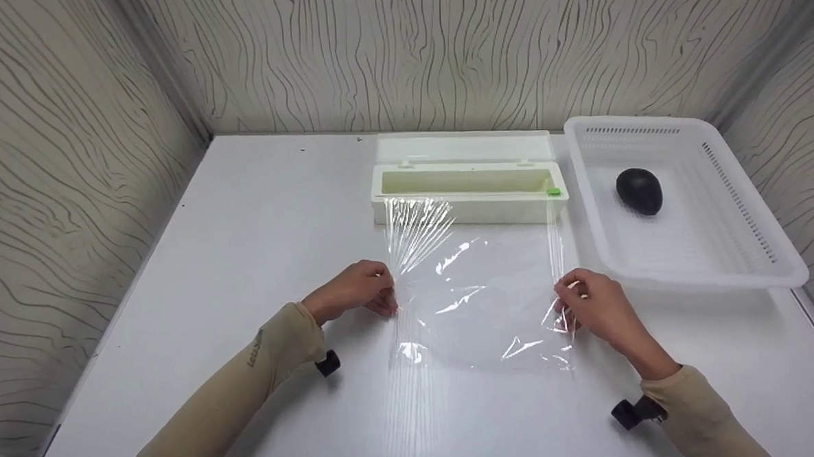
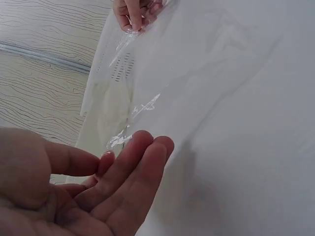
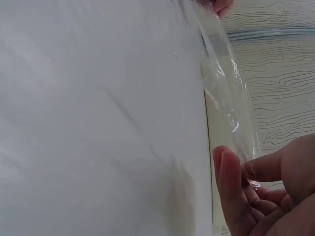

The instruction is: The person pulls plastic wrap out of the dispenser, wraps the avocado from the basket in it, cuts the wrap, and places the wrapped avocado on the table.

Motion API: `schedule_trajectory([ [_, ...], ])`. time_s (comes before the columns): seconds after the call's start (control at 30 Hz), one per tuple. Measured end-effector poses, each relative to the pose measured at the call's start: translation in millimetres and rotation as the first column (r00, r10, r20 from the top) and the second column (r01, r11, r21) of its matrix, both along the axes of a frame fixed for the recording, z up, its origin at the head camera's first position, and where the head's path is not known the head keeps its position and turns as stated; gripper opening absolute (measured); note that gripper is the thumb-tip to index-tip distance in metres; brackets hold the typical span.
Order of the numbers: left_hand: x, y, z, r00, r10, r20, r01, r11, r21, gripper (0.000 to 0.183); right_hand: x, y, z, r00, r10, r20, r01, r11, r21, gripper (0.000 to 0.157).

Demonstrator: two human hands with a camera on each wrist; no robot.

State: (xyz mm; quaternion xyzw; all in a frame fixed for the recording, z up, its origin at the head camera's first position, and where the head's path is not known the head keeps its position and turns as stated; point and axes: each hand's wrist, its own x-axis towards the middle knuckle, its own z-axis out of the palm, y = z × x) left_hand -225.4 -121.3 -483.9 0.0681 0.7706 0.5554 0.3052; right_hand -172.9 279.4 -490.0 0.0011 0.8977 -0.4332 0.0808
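Observation:
A sheet of clear plastic wrap (image 1: 478,294) stretches from a white wrap dispenser box (image 1: 471,210) toward the person, above the white table. My left hand (image 1: 358,289) pinches its left edge between thumb and fingers; creases fan from there up to the box. On the opposite edge, my right hand (image 1: 594,306) pinches the film, which bunches at the fingertips. In the right wrist view the wrap (image 3: 231,108) runs taut from the right hand (image 3: 256,191) toward the other hand. The box lid (image 1: 462,147) stands open behind, and a green slider (image 1: 554,192) sits at the box's right end.
Right of the box stands a white plastic basket (image 1: 697,271) with slotted walls, holding a dark egg-shaped object (image 1: 640,191). Wood-grain patterned panels (image 1: 386,58) enclose the table (image 1: 255,214) at the back and sides.

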Motion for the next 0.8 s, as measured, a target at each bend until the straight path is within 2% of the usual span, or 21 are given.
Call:
schedule_trajectory([
  [0.13,-1.7,-0.4,0.2,0.999,-0.03,-0.012,0.03,0.997,-0.064,0.024,-2.0,0.1,-2.6,1.0,-0.004,-0.01,0.005,0.995,0.095,0.024],
  [0.23,-3.7,-2.1,3.0,0.997,-0.065,-0.049,0.058,0.989,-0.133,0.025,-2.8,0.2,-4.3,1.0,-0.026,-0.006,0.027,0.992,0.124,0.031],
  [0.3,-6.4,-3.8,5.5,0.989,-0.093,-0.118,0.066,0.974,-0.218,0.023,-2.5,-0.3,-4.7,0.999,-0.035,-0.02,0.038,0.988,0.152,0.038],
  [0.33,-8.1,-4.2,7.3,0.979,-0.106,-0.176,0.056,0.962,-0.269,0.022,-2.3,-0.8,-4.7,0.999,-0.038,-0.039,0.044,0.984,0.17,0.041],
  [0.37,-10.7,-4.6,8.6,0.961,-0.117,-0.251,0.033,0.948,-0.316,0.02,-2.0,-1.4,-4.6,0.997,-0.043,-0.059,0.053,0.981,0.185,0.045],
  [0.4,-14.3,-4.7,10.2,0.933,-0.127,-0.337,-0.003,0.933,-0.359,0.019,-2.0,-2.3,-4.7,0.995,-0.045,-0.085,0.062,0.977,0.202,0.049],
  [0.43,-18.8,-4.6,11.7,0.894,-0.135,-0.427,-0.052,0.916,-0.399,0.017,-2.2,-3.3,-4.3,0.993,-0.046,-0.111,0.069,0.974,0.216,0.052],
  [0.47,-24.2,-4.1,13.7,0.844,-0.146,-0.516,-0.109,0.895,-0.432,0.017,-2.5,-4.3,-3.8,0.99,-0.04,-0.132,0.069,0.972,0.225,0.057],
  [0.5,-30.5,-3.5,15.4,0.782,-0.162,-0.601,-0.166,0.877,-0.452,0.021,-3.2,-5.4,-3.3,0.988,-0.033,-0.153,0.068,0.971,0.23,0.06],
  [0.57,-45.7,-1.9,17.5,0.669,-0.198,-0.716,-0.249,0.848,-0.467,0.037,-5.3,-7.0,-2.2,0.985,-0.02,-0.173,0.058,0.975,0.216,0.069],
  [0.6,-53.8,-1.2,18.5,0.625,-0.222,-0.748,-0.276,0.833,-0.479,0.047,-6.9,-7.7,-1.8,0.984,-0.012,-0.18,0.05,0.977,0.207,0.071],
  [0.63,-61.6,-0.7,19.4,0.594,-0.248,-0.766,-0.293,0.819,-0.493,0.056,-8.8,-8.4,-1.1,0.982,-0.002,-0.186,0.039,0.979,0.198,0.073],
  [0.67,-69.1,-0.4,19.7,0.571,-0.277,-0.773,-0.3,0.806,-0.51,0.063,-10.9,-9.1,-0.7,0.982,0.008,-0.191,0.028,0.982,0.186,0.075],
  [0.7,-75.8,-0.3,19.7,0.558,-0.304,-0.772,-0.301,0.793,-0.529,0.068,-13.4,-9.8,-0.6,0.981,0.012,-0.194,0.021,0.985,0.171,0.075],
  [0.73,-81.7,-0.3,19.1,0.558,-0.328,-0.762,-0.299,0.777,-0.554,0.072,-16.0,-10.5,-0.5,0.981,0.013,-0.194,0.018,0.987,0.158,0.076],
  [0.8,-90.3,-0.9,17.4,0.57,-0.363,-0.737,-0.287,0.753,-0.593,0.075,-21.0,-11.5,-0.1,0.981,0.011,-0.192,0.015,0.991,0.133,0.075],
])
